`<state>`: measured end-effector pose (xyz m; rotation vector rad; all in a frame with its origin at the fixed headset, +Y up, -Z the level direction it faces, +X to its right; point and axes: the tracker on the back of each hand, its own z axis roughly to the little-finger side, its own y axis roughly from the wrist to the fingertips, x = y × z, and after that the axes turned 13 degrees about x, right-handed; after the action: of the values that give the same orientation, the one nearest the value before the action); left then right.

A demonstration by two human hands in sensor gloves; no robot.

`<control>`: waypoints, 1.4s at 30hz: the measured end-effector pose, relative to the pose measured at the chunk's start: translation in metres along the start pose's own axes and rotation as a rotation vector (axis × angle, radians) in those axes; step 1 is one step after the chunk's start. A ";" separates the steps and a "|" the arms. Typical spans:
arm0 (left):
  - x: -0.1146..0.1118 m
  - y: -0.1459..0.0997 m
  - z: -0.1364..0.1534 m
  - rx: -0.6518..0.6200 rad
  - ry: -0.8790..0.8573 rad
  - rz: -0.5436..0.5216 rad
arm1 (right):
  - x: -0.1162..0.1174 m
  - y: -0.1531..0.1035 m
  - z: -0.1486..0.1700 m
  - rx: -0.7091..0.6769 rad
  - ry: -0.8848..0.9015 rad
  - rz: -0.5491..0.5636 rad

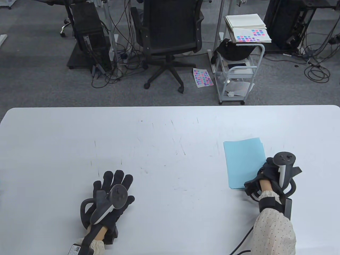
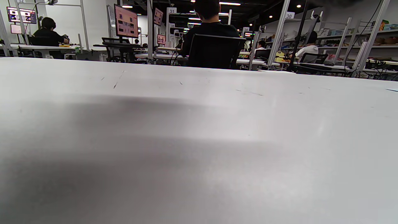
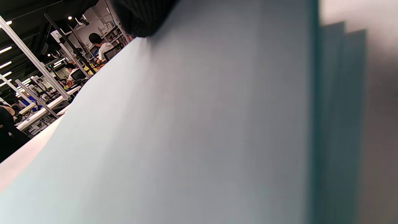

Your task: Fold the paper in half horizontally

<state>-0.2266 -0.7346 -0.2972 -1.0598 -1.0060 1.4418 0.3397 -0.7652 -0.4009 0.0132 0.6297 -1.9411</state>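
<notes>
Resting palm-down w/ fingers spread and straight, the left hand [image 1: 113, 195] lies flat on the white table [image 1: 170, 127], holding nothing, well apart from the paper. The right hand [image 1: 268, 175] sits on the light-blue paper [image 1: 244, 164] at its near right corner; its fingers are hidden under the tracker, so can't tell if it grips or just presses. The paper (edges offset, apparently several layers) lies on the table's right side.
</notes>
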 end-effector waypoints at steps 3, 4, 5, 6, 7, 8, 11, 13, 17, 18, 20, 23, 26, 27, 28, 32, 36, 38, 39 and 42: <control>0.000 0.000 0.000 -0.003 -0.003 0.001 | 0.003 0.000 0.001 0.009 -0.042 0.032; 0.000 0.000 0.000 -0.004 -0.003 0.002 | 0.004 0.000 0.002 0.012 -0.054 0.040; 0.000 0.000 0.000 -0.005 -0.003 0.001 | 0.004 0.000 0.002 0.012 -0.060 0.047; 0.000 0.000 -0.001 -0.007 -0.003 0.000 | 0.005 -0.001 0.002 0.012 -0.078 0.060; 0.000 0.000 -0.001 -0.008 -0.004 -0.002 | 0.005 -0.001 0.002 0.013 -0.094 0.067; 0.000 0.000 0.000 -0.008 -0.005 -0.002 | 0.006 -0.001 0.001 0.013 -0.103 0.072; -0.001 0.000 0.000 -0.009 -0.007 0.000 | 0.008 -0.001 0.001 0.012 -0.122 0.080; -0.001 0.000 -0.001 -0.009 -0.005 0.000 | 0.008 -0.001 0.001 0.012 -0.133 0.084; -0.001 -0.001 -0.001 -0.011 -0.005 0.003 | 0.010 -0.001 0.001 0.014 -0.149 0.086; -0.001 -0.001 -0.001 -0.012 -0.003 0.001 | 0.011 -0.001 0.001 0.015 -0.153 0.083; -0.001 -0.001 -0.001 -0.012 -0.003 0.002 | 0.011 -0.002 0.001 0.017 -0.162 0.084; -0.001 -0.001 -0.002 -0.013 -0.003 0.003 | 0.010 -0.004 0.003 0.021 -0.171 0.074; -0.001 -0.001 -0.003 -0.017 -0.003 0.002 | 0.007 -0.007 0.004 0.017 -0.150 0.053; -0.001 -0.002 -0.003 -0.019 -0.003 0.002 | 0.006 -0.008 0.004 0.014 -0.146 0.050; -0.001 -0.002 -0.003 -0.021 -0.002 0.003 | 0.005 -0.010 0.003 0.006 -0.141 0.043; -0.001 -0.002 -0.005 -0.028 -0.004 0.005 | -0.002 -0.023 -0.001 -0.054 -0.121 0.013; -0.002 -0.004 -0.007 -0.037 -0.007 0.005 | -0.010 -0.047 -0.009 -0.162 -0.102 -0.041; -0.003 -0.005 -0.008 -0.042 -0.008 0.008 | -0.012 -0.062 -0.014 -0.222 -0.104 -0.062; -0.003 -0.005 -0.009 -0.044 -0.008 0.011 | -0.012 -0.069 -0.016 -0.253 -0.106 -0.071; -0.005 -0.007 -0.011 -0.051 0.000 0.013 | -0.011 -0.092 -0.020 -0.344 -0.116 -0.093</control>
<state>-0.2135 -0.7378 -0.2934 -1.1047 -1.0423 1.4340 0.2609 -0.7180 -0.3760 -0.3473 0.8907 -1.8833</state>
